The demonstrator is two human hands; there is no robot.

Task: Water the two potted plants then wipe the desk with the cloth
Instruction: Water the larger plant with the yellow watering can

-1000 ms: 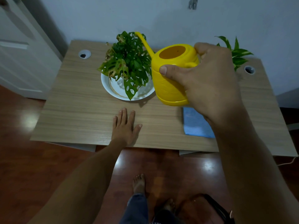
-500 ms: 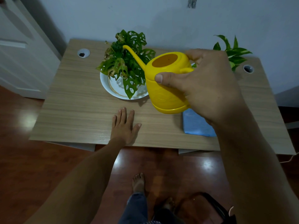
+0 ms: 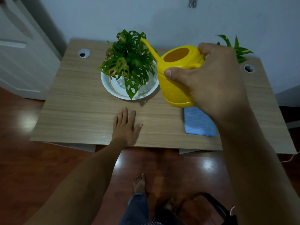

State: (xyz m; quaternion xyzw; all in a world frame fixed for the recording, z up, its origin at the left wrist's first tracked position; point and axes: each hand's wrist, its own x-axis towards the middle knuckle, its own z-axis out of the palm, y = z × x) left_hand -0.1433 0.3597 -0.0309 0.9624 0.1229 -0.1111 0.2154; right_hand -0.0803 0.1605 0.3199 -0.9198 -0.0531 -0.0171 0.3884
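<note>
A yellow watering can point(image 3: 175, 78) hangs above the wooden desk point(image 3: 78, 114), gripped by my right hand point(image 3: 211, 83) at its handle. Its spout reaches up and left over the holey-leaved plant point(image 3: 128, 65), which stands in a white pot point(image 3: 113, 88) at the desk's middle. A second plant point(image 3: 237, 47) with striped leaves shows at the back right, mostly hidden behind my hand. A folded blue cloth point(image 3: 198, 122) lies on the desk under my right wrist. My left hand point(image 3: 125, 127) rests flat on the desk's near edge, fingers spread.
Two round cable holes sit in the desk's back corners, one at the left point(image 3: 84, 53) and one at the right point(image 3: 249, 68). A white door point(image 3: 19, 54) stands to the left. A dark chair point(image 3: 217, 208) and my bare feet are on the wooden floor below.
The watering can dipped with its spout low over the left plant, then tipped back up and shifted slightly right. My left hand has stayed flat on the desk.
</note>
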